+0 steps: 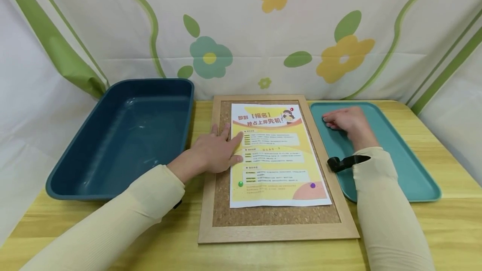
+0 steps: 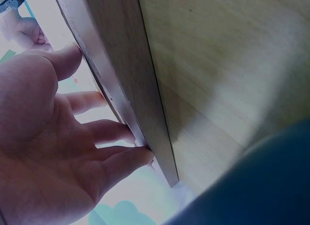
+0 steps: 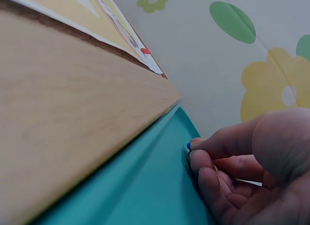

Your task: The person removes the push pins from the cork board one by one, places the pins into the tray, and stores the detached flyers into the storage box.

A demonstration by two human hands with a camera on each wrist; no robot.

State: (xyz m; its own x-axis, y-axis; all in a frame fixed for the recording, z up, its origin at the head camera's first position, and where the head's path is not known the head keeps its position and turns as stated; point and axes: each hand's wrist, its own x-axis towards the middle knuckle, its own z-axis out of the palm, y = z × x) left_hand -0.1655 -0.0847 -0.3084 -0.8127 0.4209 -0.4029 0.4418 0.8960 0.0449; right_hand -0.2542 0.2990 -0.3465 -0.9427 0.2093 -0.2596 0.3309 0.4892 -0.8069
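Observation:
A cork board [image 1: 278, 219] in a pale wooden frame lies on the table with a yellow printed poster [image 1: 276, 149] on it. A red push pin [image 1: 291, 109] sits at the poster's top right corner, a green one [image 1: 240, 184] at lower left and a purple one [image 1: 313, 185] at lower right. My left hand [image 1: 216, 149] rests with spread fingers over the board's left frame, fingertips touching the poster's left edge. Above the teal tray [image 1: 408, 183], my right hand [image 1: 348, 122] pinches a small blue push pin [image 3: 189, 145], mostly hidden by the fingertips.
A deep dark blue basin [image 1: 150, 137] stands left of the board, close to my left forearm. The tray lies right against the board's right side. Behind the wooden table [image 1: 463, 216] hangs a flowered curtain [image 1: 244, 20].

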